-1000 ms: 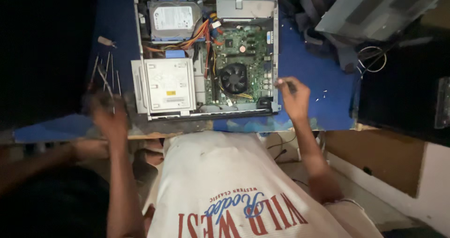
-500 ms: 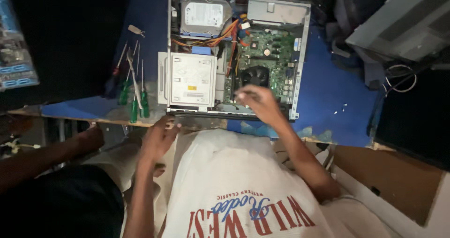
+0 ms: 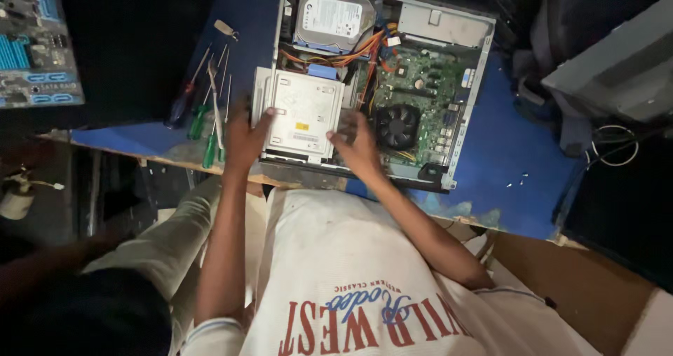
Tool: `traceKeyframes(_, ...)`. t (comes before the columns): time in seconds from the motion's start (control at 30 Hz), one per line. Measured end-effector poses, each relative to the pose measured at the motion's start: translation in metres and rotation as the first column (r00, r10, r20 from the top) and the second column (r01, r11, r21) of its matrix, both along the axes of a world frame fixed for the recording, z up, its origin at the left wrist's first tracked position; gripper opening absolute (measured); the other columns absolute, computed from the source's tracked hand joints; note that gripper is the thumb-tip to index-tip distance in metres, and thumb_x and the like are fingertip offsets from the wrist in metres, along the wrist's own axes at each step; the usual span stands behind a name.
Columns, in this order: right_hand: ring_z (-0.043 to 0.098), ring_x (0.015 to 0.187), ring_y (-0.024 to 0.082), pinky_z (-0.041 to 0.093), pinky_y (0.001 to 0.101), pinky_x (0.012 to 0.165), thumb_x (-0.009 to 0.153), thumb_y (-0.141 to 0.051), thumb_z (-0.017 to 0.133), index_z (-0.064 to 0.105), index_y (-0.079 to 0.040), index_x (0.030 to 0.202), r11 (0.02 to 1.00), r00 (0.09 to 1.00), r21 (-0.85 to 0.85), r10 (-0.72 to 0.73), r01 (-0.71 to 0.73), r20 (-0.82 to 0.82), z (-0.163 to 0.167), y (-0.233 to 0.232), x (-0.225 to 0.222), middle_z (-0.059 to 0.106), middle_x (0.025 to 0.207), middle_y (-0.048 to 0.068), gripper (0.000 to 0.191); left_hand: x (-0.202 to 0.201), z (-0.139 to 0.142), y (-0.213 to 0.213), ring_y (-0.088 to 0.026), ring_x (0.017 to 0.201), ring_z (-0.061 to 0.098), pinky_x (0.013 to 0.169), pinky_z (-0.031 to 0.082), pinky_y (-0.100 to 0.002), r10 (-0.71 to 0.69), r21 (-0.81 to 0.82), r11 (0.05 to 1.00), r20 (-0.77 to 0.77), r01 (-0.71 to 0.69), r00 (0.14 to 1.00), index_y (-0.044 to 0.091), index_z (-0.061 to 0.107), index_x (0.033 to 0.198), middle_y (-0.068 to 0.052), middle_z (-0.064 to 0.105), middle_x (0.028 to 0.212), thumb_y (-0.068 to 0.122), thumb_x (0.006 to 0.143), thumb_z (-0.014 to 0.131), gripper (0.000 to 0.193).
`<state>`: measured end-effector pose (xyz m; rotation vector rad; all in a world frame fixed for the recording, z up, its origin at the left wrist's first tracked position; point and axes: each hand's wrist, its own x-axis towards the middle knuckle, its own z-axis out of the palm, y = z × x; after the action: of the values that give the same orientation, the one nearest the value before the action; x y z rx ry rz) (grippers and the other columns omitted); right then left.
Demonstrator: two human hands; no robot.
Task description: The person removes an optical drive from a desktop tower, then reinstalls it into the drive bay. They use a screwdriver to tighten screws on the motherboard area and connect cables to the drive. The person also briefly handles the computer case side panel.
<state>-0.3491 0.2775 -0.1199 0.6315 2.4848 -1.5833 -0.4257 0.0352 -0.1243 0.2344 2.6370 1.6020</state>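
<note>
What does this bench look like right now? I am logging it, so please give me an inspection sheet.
Surface: blue table top, worn at the near edge.
Job's things: open computer case; silver drive box inside, hard drive and fan nearby.
Clutter: screwdrivers lying left of the case.
Hands: left hand and right hand at either side of the drive box, fingers spread.
Cables: orange wires inside the case; loose cable loop at right.
Surroundings: circuit board far left, grey casing at right.
</note>
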Motion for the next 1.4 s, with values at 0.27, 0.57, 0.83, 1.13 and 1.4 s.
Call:
traceKeyframes(0.27, 0.064, 0.124, 0.035, 0.049, 0.0424, 0.105, 0.083, -0.029, 0.084, 0.031, 0.001, 0.152, 0.989, 0.986, 0.024, 0.142, -0.144, 0.085, -0.004, 0.0, -0.013, 0.064, 0.134, 0.024, 0.092, -0.022, 0.012, 0.023, -0.029, 0.101, 0.078, 0.085, 0.059, -0.038, -0.004, 0.041, 0.999, 0.161, -0.003, 0.987, -0.001, 0.057, 0.138, -0.02, 0.076, 0.112, 0.025, 0.1, 0.071, 0.048)
traceKeyframes(0.57, 0.074, 0.107, 0.034, 0.057, 0.0416, 0.093, 0.087, -0.025, 0.083, 0.041, 0.001, 0.144, 0.992, 0.99, 0.076, 0.104, -0.097, -0.092, -0.007, -0.007, -0.012, 0.072, 0.119, 0.025, 0.076, -0.036, 0.003, 0.019, -0.027, 0.1, 0.077, 0.085, 0.059, -0.037, -0.014, -0.047, 0.999, 0.166, 0.023, 0.986, 0.001, 0.056, 0.144, -0.02, 0.077, 0.113, 0.022, 0.095, 0.075, 0.057)
traceKeyframes(0.83, 0.077, 0.074, 0.033, 0.06, 0.0422, 0.069, 0.091, -0.025, 0.075, 0.039, -0.002, 0.153, 0.968, 0.973, 0.115, 0.228, -0.224, -0.025, -0.002, -0.01, -0.024, 0.077, 0.102, 0.021, 0.076, -0.05, 0.007, 0.012, -0.026, 0.104, 0.076, 0.089, 0.058, -0.037, -0.008, 0.018, 1.0, 0.234, 0.004, 0.972, 0.004, 0.051, 0.148, -0.017, 0.076, 0.118, 0.027, 0.091, 0.08, 0.068)
traceKeyframes(1.13, 0.074, 0.097, 0.037, 0.06, 0.0421, 0.084, 0.095, -0.021, 0.076, 0.058, -0.002, 0.131, 0.925, 0.933, 0.317, 0.285, -0.209, -0.218, 0.038, 0.009, -0.046, 0.073, 0.111, 0.022, 0.044, -0.046, 0.012, 0.019, -0.029, 0.111, 0.076, 0.095, 0.058, -0.039, 0.011, 0.048, 0.999, 0.154, -0.019, 0.988, 0.004, 0.051, 0.147, -0.019, 0.075, 0.121, 0.026, 0.092, 0.08, 0.066)
traceKeyframes(1.4, 0.06, 0.11, 0.046, 0.049, 0.0496, 0.094, 0.079, -0.011, 0.084, 0.064, 0.007, 0.112, 0.735, 0.716, 0.41, 0.657, -0.54, -0.234, 0.081, 0.015, -0.17, 0.063, 0.113, 0.026, 0.043, -0.048, 0.018, 0.021, -0.03, 0.115, 0.073, 0.098, 0.056, -0.04, 0.018, 0.049, 0.999, 0.145, -0.025, 0.989, 0.003, 0.051, 0.147, -0.021, 0.073, 0.127, 0.027, 0.091, 0.082, 0.068)
